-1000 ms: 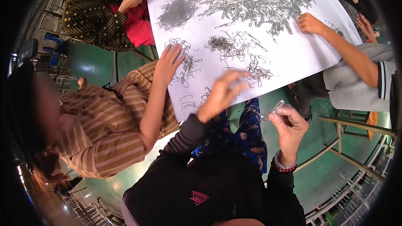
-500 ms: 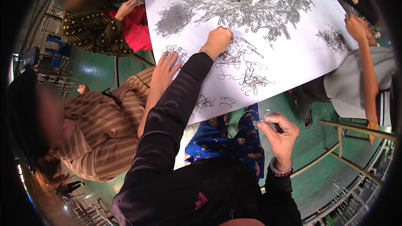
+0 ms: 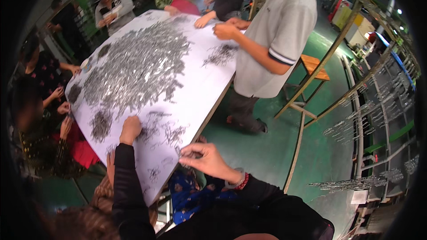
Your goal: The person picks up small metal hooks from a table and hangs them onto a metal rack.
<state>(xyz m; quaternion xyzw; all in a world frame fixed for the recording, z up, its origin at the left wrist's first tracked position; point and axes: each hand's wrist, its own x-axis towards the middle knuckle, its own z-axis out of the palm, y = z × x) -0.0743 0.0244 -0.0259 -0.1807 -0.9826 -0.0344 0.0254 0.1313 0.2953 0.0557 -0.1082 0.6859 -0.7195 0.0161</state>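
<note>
My left hand (image 3: 130, 130) is closed, knuckles up, over the white tabletop (image 3: 202, 73). It lies between the large heap of flat silvery metal pieces (image 3: 138, 64) and a loose cluster of bent wire hooks (image 3: 153, 126); whatever its fingers hold is hidden. Just past the table's near edge, my right hand (image 3: 205, 159) pinches a small metal piece (image 3: 180, 152) between thumb and fingers. Blur hides that piece's exact shape. More wire hooks (image 3: 174, 137) lie beside it on the table, and a few (image 3: 153, 173) sit close to the near corner.
A co-worker's hand (image 3: 110, 169) is close to my left forearm. Another person in a grey shirt (image 3: 275, 40) stands at the right side, near dark hooks (image 3: 221, 54). Several people line the far and left sides. A wooden stool (image 3: 315, 66) and racks of hanging metal parts (image 3: 356, 115) are to the right.
The view has swung right and up, showing more of the room. My right hand still pinches its piece and is now closer to the table edge. My left hand stays closed over the table.
</note>
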